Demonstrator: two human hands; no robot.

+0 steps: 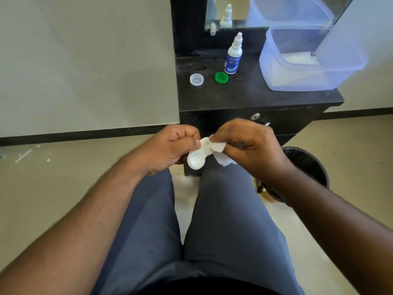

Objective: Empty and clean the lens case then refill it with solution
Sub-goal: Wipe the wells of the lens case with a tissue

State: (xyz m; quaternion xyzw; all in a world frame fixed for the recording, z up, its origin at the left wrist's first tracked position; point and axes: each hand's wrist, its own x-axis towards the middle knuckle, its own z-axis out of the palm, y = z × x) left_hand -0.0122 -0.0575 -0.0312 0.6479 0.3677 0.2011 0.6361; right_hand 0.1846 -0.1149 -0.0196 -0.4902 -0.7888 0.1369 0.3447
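Observation:
Above my knees, my left hand (170, 149) grips a white lens case (196, 159) by its edge, with both cups uncapped. My right hand (247, 149) pinches a white tissue (220, 153) and presses it into the far cup of the case. The near cup faces up and looks bare. On the black counter (244, 96) stand the solution bottle (233, 55), blue-labelled with a white nozzle, and two loose caps: a white cap (196, 79) and a green cap (221, 77).
A translucent plastic tub (306, 60) holding something white sits on the counter's right side, below a mirror (255, 11). A black waste bin (306, 167) stands on the floor by my right knee. A drawer with a lock (254, 116) faces me.

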